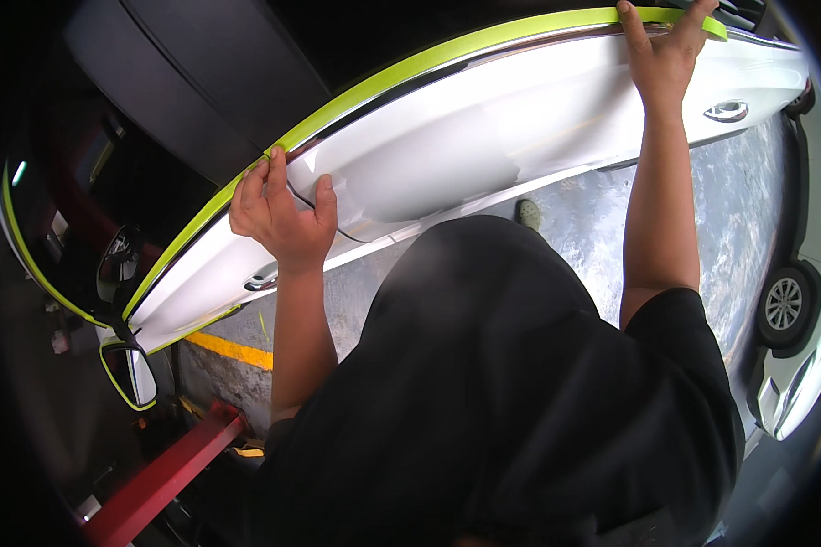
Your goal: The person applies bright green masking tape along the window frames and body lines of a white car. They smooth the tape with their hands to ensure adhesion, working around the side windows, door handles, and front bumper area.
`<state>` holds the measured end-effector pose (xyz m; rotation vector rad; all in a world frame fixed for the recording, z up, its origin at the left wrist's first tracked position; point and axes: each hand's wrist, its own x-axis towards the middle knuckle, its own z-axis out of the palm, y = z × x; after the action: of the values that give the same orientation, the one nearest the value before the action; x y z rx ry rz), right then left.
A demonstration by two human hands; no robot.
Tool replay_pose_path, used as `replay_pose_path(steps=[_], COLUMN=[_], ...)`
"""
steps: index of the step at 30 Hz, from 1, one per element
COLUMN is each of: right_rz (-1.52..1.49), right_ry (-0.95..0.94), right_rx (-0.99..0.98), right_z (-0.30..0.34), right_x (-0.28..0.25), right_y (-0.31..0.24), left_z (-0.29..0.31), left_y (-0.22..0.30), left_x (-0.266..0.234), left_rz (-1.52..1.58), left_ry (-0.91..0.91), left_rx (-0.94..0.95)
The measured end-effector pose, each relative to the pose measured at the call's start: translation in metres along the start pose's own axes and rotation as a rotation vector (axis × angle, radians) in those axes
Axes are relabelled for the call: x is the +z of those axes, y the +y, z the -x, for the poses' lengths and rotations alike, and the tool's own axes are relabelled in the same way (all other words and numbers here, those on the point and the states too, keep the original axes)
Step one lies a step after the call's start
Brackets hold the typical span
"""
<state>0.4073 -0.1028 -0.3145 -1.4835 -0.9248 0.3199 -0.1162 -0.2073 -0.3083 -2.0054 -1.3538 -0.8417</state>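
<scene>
Your left hand (287, 219) is out in front, fingers (276, 169) extended, tips touching a long, flat lime-green strip (429, 56); thumb well apart, over the glossy white car door (556, 100). That hand's open, laid on rather than wrapped around. Your right arm reaches farther forward, right hand (664, 68) near the strip's right end, thumb and fingers spread wide; can't tell if they pinch it. Strip follows the door's upper edge.
</scene>
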Motion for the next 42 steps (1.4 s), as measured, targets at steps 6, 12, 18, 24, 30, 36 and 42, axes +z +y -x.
replay_pose_path(steps=[6,12,18,24,30,36,42], right_rz=[0.202,0.245,0.221,0.543,0.683,0.659,0.651], right_ry=[0.11,0.159,0.126,0.2,0.192,0.198,0.19], right_rx=[-0.134,-0.159,-0.231,-0.147,-0.64,-0.648,-0.633], right_z=[-0.034,-0.028,-0.003,-0.013,0.015,0.017,0.018], right_x=[0.0,0.003,0.003,0.005,-0.01,-0.011,-0.01], right_y=[0.067,0.06,0.002,0.021,-0.05,-0.052,-0.052], left_z=[-0.003,-0.004,-0.001,-0.006,-0.007,-0.033,-0.071], left_y=[0.001,0.001,-0.001,0.007,0.021,0.071,0.112], left_x=[0.001,0.002,0.003,-0.003,-0.009,0.001,0.007], left_rz=[0.007,-0.007,0.0,0.021,0.069,0.251,0.339], left_ry=[0.017,0.031,0.032,-0.027,-0.071,-0.135,-0.196], left_rx=[0.013,0.028,0.036,-0.023,-0.092,0.095,0.159])
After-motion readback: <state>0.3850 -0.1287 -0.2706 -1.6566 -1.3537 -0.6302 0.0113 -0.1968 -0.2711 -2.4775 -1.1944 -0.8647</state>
